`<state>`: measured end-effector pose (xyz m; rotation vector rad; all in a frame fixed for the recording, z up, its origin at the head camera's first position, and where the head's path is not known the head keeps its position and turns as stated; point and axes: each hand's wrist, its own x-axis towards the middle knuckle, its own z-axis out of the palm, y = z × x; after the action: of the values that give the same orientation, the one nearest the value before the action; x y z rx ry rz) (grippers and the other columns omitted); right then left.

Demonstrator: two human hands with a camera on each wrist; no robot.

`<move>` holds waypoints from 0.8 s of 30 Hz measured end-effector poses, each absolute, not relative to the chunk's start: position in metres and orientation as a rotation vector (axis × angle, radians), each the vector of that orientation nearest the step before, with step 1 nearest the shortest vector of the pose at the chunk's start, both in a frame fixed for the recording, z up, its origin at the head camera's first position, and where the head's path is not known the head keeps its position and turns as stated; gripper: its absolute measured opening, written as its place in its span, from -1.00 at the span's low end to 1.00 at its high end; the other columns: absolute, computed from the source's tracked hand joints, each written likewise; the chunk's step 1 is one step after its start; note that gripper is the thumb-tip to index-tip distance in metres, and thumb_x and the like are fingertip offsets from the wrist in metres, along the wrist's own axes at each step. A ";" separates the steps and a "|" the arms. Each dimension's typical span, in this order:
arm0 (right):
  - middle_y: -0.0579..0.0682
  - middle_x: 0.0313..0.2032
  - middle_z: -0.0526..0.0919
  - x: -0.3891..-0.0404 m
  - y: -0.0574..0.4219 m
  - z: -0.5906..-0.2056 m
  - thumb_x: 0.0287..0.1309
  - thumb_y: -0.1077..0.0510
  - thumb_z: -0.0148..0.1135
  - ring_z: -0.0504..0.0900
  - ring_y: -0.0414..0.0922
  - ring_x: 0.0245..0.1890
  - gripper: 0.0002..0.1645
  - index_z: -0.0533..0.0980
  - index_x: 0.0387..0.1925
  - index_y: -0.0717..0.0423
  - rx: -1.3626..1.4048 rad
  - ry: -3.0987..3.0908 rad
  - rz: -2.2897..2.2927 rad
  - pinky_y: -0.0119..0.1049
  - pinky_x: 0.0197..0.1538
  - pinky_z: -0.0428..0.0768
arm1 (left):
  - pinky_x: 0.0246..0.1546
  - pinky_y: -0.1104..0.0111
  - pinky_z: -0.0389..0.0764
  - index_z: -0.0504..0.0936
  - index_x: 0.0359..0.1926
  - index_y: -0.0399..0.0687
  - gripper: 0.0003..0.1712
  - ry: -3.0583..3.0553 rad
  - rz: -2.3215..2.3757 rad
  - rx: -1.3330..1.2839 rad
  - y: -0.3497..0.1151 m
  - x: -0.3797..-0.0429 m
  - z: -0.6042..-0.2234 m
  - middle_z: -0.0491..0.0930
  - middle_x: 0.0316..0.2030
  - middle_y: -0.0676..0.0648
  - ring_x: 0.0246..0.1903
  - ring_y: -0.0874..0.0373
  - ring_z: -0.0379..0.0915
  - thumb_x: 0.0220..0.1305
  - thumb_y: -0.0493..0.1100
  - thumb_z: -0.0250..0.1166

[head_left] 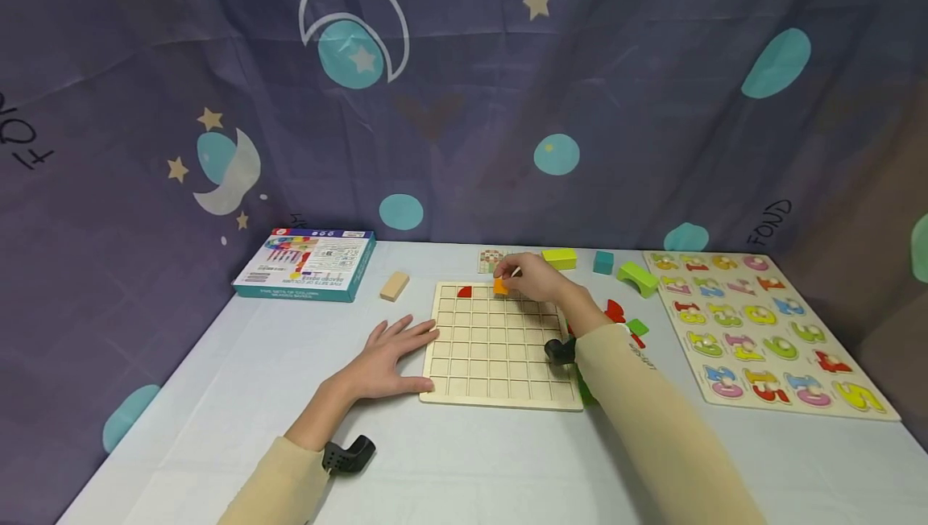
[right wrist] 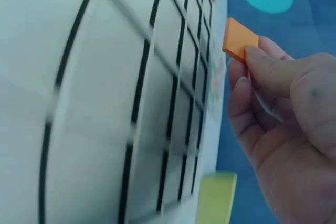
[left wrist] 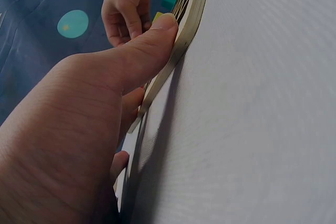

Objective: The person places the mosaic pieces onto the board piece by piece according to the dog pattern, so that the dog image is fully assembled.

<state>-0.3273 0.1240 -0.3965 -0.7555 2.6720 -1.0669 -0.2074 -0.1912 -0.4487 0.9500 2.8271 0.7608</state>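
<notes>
A wooden grid board lies on the white table, with a red quarter-circle piece in its far row, left of the middle. Above that same far row, my right hand pinches an orange square tile between thumb and fingers. In the right wrist view the tile is held up off the grid. My left hand is spread at the board's left side, its fingers and thumb at the edge. Close up in the left wrist view, the left thumb rests on the board's rim.
Red pieces and a green piece lie right of the board, partly behind the right arm. Behind are a patterned card, yellow block, teal block and green arch. A box, plain block and number puzzle flank these.
</notes>
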 end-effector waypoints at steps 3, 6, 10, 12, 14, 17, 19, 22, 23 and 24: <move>0.05 -0.20 0.60 -0.329 0.110 -0.399 0.37 0.40 0.16 0.56 -0.03 -0.18 -0.85 0.60 -0.12 0.21 -0.772 2.690 -1.048 -0.19 -0.07 0.59 | 0.42 -0.22 -0.31 0.33 0.51 0.04 -0.01 2.828 0.762 0.948 -0.191 -0.207 -0.448 0.17 0.52 0.03 0.53 -0.19 -0.18 0.16 0.32 0.40; 0.05 -0.22 0.60 -0.331 0.098 -0.403 0.36 0.40 0.18 0.56 -0.03 -0.20 -0.85 0.60 -0.13 0.22 -0.781 2.706 -1.034 -0.22 -0.10 0.58 | 0.42 -0.22 -0.31 0.34 0.51 0.04 -0.02 2.825 0.765 0.942 -0.191 -0.207 -0.448 0.17 0.52 0.03 0.53 -0.19 -0.18 0.16 0.31 0.40; 0.04 -0.24 0.62 -0.333 0.090 -0.407 0.33 0.40 0.20 0.55 -0.04 -0.22 -0.86 0.62 -0.14 0.22 -0.783 2.738 -0.998 -0.22 -0.11 0.55 | 0.43 -0.21 -0.31 0.34 0.51 0.05 -0.02 2.824 0.760 0.934 -0.190 -0.206 -0.448 0.16 0.52 0.05 0.53 -0.17 -0.18 0.16 0.32 0.40; 0.04 -0.24 0.63 -0.334 0.089 -0.408 0.31 0.40 0.21 0.55 -0.04 -0.22 -0.86 0.63 -0.15 0.22 -0.770 2.754 -0.976 -0.20 -0.09 0.55 | 0.43 -0.21 -0.31 0.34 0.51 0.05 -0.02 2.821 0.762 0.934 -0.189 -0.206 -0.448 0.16 0.52 0.05 0.53 -0.18 -0.19 0.16 0.32 0.40; 0.03 -0.24 0.65 -0.335 0.088 -0.409 0.31 0.39 0.23 0.57 -0.04 -0.21 -0.86 0.65 -0.15 0.22 -0.757 2.769 -0.948 -0.18 -0.06 0.55 | 0.43 -0.21 -0.32 0.33 0.51 0.05 -0.02 2.820 0.761 0.931 -0.189 -0.206 -0.447 0.16 0.52 0.05 0.53 -0.17 -0.19 0.16 0.32 0.40; 0.04 -0.20 0.68 -0.336 0.088 -0.410 0.32 0.36 0.25 0.61 -0.02 -0.15 -0.84 0.67 -0.12 0.21 -0.751 2.771 -0.920 -0.15 -0.01 0.58 | 0.43 -0.21 -0.32 0.33 0.51 0.06 -0.02 2.821 0.762 0.926 -0.190 -0.207 -0.447 0.16 0.52 0.05 0.53 -0.17 -0.20 0.17 0.32 0.40; 0.06 -0.15 0.70 -0.337 0.087 -0.411 0.32 0.36 0.25 0.63 0.01 -0.09 -0.81 0.68 -0.08 0.22 -0.773 2.769 -0.899 -0.13 0.03 0.59 | 0.43 -0.20 -0.32 0.33 0.51 0.06 -0.02 2.823 0.762 0.927 -0.190 -0.207 -0.447 0.16 0.52 0.05 0.53 -0.17 -0.19 0.17 0.32 0.39; 0.10 -0.08 0.71 -0.335 0.087 -0.411 0.33 0.36 0.25 0.64 0.05 -0.01 -0.76 0.69 -0.02 0.24 -0.803 2.763 -0.877 -0.12 0.08 0.59 | 0.43 -0.21 -0.32 0.33 0.51 0.05 -0.02 2.823 0.766 0.937 -0.191 -0.207 -0.447 0.16 0.52 0.04 0.53 -0.18 -0.19 0.17 0.31 0.40; 0.11 -0.07 0.71 -0.335 0.087 -0.411 0.32 0.36 0.25 0.63 0.06 0.00 -0.75 0.68 0.00 0.26 -0.814 2.765 -0.867 -0.12 0.08 0.59 | 0.43 -0.21 -0.32 0.33 0.51 0.04 -0.02 2.824 0.767 0.940 -0.191 -0.207 -0.447 0.16 0.52 0.04 0.53 -0.18 -0.18 0.17 0.31 0.40; 0.12 -0.06 0.70 -0.335 0.088 -0.411 0.33 0.36 0.25 0.63 0.06 0.00 -0.72 0.67 0.03 0.26 -0.815 2.764 -0.862 -0.12 0.08 0.59 | 0.43 -0.21 -0.32 0.33 0.51 0.04 -0.02 2.825 0.764 0.941 -0.191 -0.207 -0.447 0.17 0.52 0.03 0.53 -0.18 -0.18 0.17 0.31 0.40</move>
<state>-0.3347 0.0880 -0.4109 -0.8151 2.7636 -0.8623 -0.2066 -0.1911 -0.4474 0.9411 2.8251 0.7642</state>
